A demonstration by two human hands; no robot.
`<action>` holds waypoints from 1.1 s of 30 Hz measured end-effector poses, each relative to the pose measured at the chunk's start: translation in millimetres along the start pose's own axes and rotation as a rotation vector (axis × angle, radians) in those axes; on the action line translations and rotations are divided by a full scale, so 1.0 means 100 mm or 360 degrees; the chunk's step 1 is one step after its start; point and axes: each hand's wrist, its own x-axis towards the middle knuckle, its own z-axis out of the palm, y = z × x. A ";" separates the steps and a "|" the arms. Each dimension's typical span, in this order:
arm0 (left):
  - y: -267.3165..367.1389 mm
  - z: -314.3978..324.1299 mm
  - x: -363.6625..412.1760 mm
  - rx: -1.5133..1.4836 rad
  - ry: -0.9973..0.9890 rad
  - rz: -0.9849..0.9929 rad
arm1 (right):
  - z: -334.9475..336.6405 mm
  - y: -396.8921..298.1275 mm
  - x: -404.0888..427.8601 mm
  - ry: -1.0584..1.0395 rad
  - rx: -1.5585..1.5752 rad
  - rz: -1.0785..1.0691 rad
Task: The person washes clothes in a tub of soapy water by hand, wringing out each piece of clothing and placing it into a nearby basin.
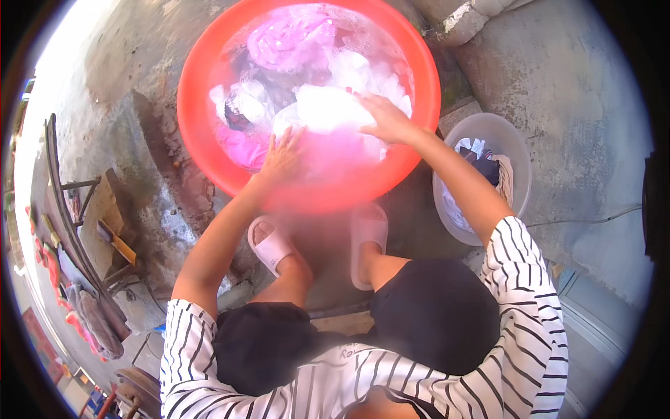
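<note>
A large red plastic basin (pixel 426 99) holds soapy water and soaking clothes. My left hand (pixel 282 154) is at the near left part of the basin, fingers spread, beside pink cloth (pixel 243 148); blur hides whether it touches the cloth. My right hand (pixel 386 119) reaches over the right side, fingers apart at the edge of a bright white garment (pixel 332 107). Glare washes out much of this garment and the pink area below it. Bunched pink-purple cloth (pixel 291 39) lies at the far side, and more white cloth (pixel 251 101) floats at the left.
A translucent plastic tub (pixel 518 141) with dark, white and beige clothes stands right of the basin. My feet in pink slippers (pixel 273 250) rest on the concrete near the basin. A brush (pixel 116 241) lies on a stand at the left. A thin cable (pixel 586 220) runs at the right.
</note>
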 end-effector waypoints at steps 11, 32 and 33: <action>-0.36 0.05 -0.14 -0.0251 -0.0352 -0.0147 | 0.71 0.67 0.20 0.0183 -0.0396 0.0398; 0.23 -0.53 0.60 -0.1422 0.0774 -0.0068 | -2.26 -1.33 -0.56 0.0446 0.3179 -0.0921; 0.26 -0.74 0.62 -0.1866 0.0745 0.0061 | -2.33 -1.31 -0.64 0.0580 0.3199 -0.0899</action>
